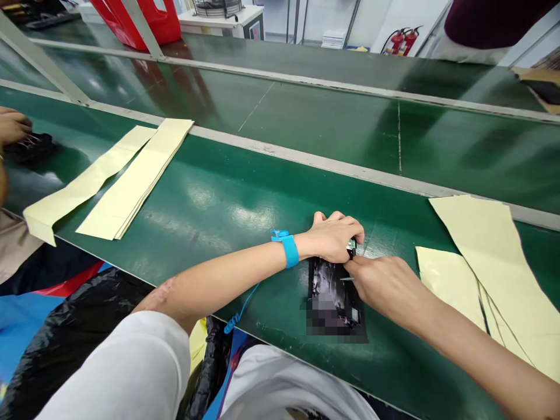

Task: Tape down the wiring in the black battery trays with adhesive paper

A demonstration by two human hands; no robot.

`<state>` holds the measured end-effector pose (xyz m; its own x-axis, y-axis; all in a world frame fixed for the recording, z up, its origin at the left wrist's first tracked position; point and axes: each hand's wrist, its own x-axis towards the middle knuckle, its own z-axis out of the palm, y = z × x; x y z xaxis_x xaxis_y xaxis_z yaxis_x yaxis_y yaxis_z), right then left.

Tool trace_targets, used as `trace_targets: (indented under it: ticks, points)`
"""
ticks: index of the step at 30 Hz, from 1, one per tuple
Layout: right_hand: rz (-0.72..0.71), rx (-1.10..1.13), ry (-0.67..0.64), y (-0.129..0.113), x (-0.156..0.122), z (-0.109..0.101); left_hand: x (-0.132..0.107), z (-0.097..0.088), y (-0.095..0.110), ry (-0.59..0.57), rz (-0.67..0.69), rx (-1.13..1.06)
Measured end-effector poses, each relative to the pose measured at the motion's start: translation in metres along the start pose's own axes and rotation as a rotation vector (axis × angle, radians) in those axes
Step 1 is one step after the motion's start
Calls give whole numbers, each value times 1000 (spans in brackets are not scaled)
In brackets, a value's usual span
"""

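A glossy black pouch (335, 297) lies flat on the green bench top (227, 198), partly blurred out at its lower end. My left hand (335, 236), with a blue wrist strap (285, 248) on the wrist, curls over the pouch's top edge. A small green and metal piece (352, 245) shows between its fingers. My right hand (380, 286) pinches the pouch's upper right side, close to my left hand. A thin pale sliver (346, 279) sticks out near my right fingertips. What my fingers cover is hidden.
Cream paper sheets (490, 274) lie to the right of my hands, and more (135, 181) lie at the left. A co-worker's hand (13, 125) rests beside a black item (30, 149). A blue coiled cord (240, 309) hangs over the bench's near edge above black plastic bags (79, 326).
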<state>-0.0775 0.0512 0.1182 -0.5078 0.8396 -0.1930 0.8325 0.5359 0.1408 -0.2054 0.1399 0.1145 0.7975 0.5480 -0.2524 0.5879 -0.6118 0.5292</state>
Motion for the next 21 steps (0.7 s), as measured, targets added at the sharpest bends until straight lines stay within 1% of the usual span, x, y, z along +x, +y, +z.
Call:
trace_targets:
  ticks: [1,2,3,5,7,8,9,11,14,21]
  points:
    - [4,11,-9,0,-3,-1,0,0,0,0,-3,1]
    - [3,27,16,0,-7,0,-1,0,1,0,-7,0]
    - [0,51,83,-2,-13,3,-2,-1,1,-1,-12,-3]
    - [5,131,312,-6,-29,12,-3,-1,2,2,-17,-6]
    - [40,228,537,-11,-46,25,-3,-2,3,7,-20,-7]
    - [65,275,604,-14,-53,31,-3,-2,3,10,-24,-6]
    - [91,319,636,-17,-59,37,-3,-2,3,11,-27,-5]
    - [125,398,641,-24,-66,44,-3,-2,4,10,-35,-5]
    - [133,480,635,-30,-70,49,-3,-3,6,-5,-43,-3]
    - [124,502,598,-35,-71,57,-7,-8,13,-27,-71,-23]
